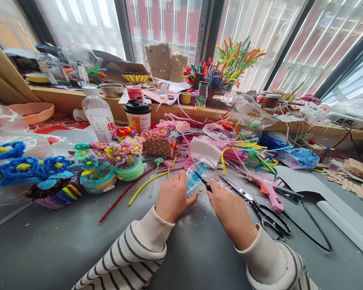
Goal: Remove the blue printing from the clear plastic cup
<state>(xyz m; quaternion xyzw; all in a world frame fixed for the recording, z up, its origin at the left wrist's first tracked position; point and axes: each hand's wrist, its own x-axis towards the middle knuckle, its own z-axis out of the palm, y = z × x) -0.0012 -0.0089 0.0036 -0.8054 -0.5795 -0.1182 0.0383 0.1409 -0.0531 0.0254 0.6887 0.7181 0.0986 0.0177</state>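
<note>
A clear plastic cup with blue lettering (196, 174) lies tipped on the grey table, held by my left hand (174, 196), its fingers closed round the near left side. My right hand (230, 209) is closed on a dark-handled knife (202, 179), whose blade lies across the lettering. Small glittery bits (199, 211) are scattered under and in front of the cup. Just right of my right hand rest large scissors with black handles (252, 201). A crumpled white sheet (205, 152) stands behind the cup.
Pipe-cleaner flower pots (98, 177) stand at the left, near a bottle (98, 114) and a lidded paper cup (138, 114). At the right lie a pink glue gun (270, 191) with its cord and grey sheets (308, 187). Loose pipe cleaners (248, 149) spread behind, below a cluttered windowsill.
</note>
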